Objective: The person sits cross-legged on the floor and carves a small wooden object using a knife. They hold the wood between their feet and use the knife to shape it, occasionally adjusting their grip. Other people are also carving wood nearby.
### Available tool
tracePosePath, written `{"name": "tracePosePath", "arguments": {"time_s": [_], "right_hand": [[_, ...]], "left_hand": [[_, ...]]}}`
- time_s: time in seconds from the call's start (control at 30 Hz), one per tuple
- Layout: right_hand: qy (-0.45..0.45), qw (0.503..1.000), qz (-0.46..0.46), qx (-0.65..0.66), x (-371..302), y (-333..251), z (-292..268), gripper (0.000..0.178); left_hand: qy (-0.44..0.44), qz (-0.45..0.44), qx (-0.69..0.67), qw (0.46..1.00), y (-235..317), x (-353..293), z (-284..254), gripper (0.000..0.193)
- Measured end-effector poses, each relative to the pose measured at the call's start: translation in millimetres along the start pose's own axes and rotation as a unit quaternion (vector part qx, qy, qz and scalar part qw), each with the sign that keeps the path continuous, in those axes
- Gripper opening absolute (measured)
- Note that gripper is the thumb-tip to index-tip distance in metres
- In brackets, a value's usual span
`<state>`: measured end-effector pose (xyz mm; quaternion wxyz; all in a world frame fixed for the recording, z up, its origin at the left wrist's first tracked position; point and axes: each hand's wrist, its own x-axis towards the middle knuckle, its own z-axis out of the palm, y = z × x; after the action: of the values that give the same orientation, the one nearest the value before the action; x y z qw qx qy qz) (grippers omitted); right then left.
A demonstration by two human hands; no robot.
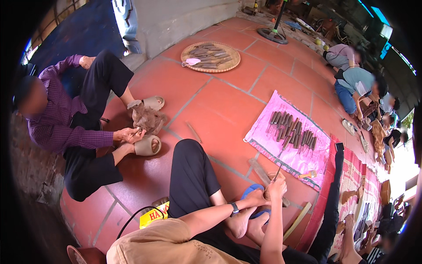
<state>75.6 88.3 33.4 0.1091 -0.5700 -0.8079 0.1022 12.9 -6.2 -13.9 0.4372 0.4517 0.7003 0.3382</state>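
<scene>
We grip a slim tool (277, 173) in our right hand (277, 188) over the wooden bar (260, 170), likely for control, left hand (256, 198) near, its hold unclear, with dark tools (288, 130) rowed handily on the pink cloth (263, 128) beyond.

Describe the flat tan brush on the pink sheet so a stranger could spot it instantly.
Find the bright pink, rectangular sheet on the red tiled floor. Near its lower right corner, to the right of the person's right hand, lies a small, flat tan brush. Unlike the dark, stick-shaped tools bunched farther up the sheet, it is light-coloured and lies alone.
</scene>
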Motion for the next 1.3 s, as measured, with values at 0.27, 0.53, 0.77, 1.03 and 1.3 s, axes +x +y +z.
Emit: {"name": "tracePosePath", "arguments": {"time_s": [0.27,0.53,0.77,1.03,1.3], "right_hand": [[0.006,1.0,0.008,0.0,8,19,8,0.016],[0.003,1.0,-0.012,0.003,4,13,8,0.018],[-0.028,0.998,-0.053,-0.003,-11,12,14,0.019],[-0.029,0.999,-0.013,0.02,-5,12,9,0.016],[0.029,0.997,-0.003,0.069,2,21,16,0.009]], "left_hand": [[-0.005,0.025,0.035,0.999,-6,6,8,0.088],[-0.012,0.019,-0.018,1.0,-6,8,5,0.073],[-0.049,0.031,-0.024,0.998,-11,12,4,0.076],[-0.028,0.044,-0.044,0.998,-21,16,12,0.08],[-0.075,-0.027,0.03,0.996,-9,17,7,0.078]]}}
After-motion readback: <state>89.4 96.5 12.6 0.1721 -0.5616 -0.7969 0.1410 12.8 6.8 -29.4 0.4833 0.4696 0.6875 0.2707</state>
